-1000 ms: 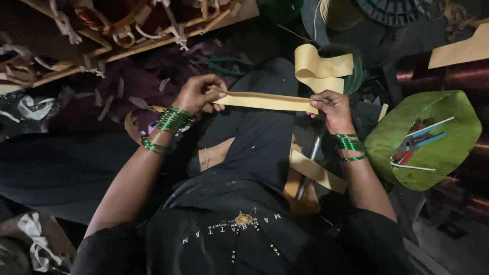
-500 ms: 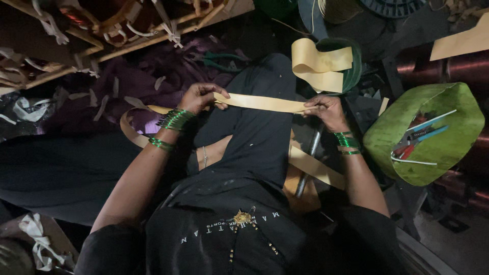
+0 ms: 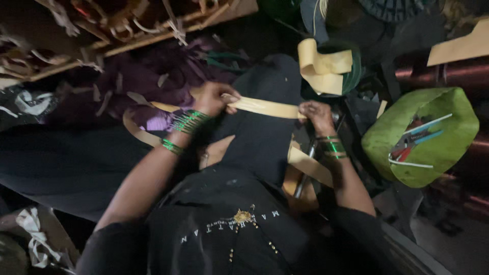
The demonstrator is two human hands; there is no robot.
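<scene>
A long, flat tan strip [image 3: 267, 107] is stretched level between the two hands, across the black-clothed knee [image 3: 265, 127] of the person wearing the camera. It looks thin and light, like a cut band of leaf or cane: pliant enough to bend into loops, as the slack parts of it show where they curve down to the left and run back under the right forearm, yet probably stiff enough across its width to stay flat. Its edges may crease or split if it is folded sharply, so it seems best held flat between thumb and fingers near the ends of the taut stretch, which is how it is held.

The left hand [image 3: 214, 98] is closed on the strip's left end, fingers curled over it and thumb along the top. The right hand [image 3: 316, 115] is closed on the right end, knuckles up, pressing the strip down by the knee. Both wrists carry green bangles [image 3: 187, 121].

Beyond the hands, a loosely folded length of the same tan material [image 3: 323, 66] rests on something dark green. To the right, a green bowl-shaped holder [image 3: 448, 122] contains scissors or pliers with red and blue handles [image 3: 415, 140]. Scraps litter the purple cloth [image 3: 147, 81] at the upper left.
</scene>
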